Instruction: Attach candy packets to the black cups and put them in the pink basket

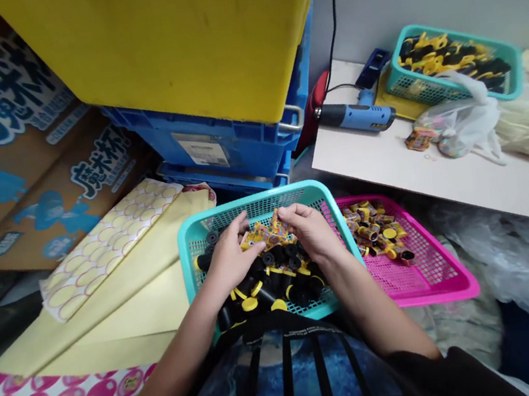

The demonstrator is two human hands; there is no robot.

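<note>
My left hand point(230, 252) and my right hand point(309, 230) are both closed on a small orange and yellow printed sleeve point(266, 234), held between them above a teal basket point(186, 248). The basket rests on my lap and holds several black and yellow cylindrical pieces point(269, 288). Just right of it, a pink basket point(440, 277) carries several pieces wrapped in the same printed sleeve point(373, 227).
Sticker sheets point(101, 252) and yellow backing paper point(125, 309) lie to the left. Yellow point(177, 37) and blue crates point(214, 139) and cardboard boxes point(5, 133) stand behind. A white table point(390, 163) on the right bears a blue heat gun point(357, 116), another teal basket point(455, 61) and plastic bags point(464, 117).
</note>
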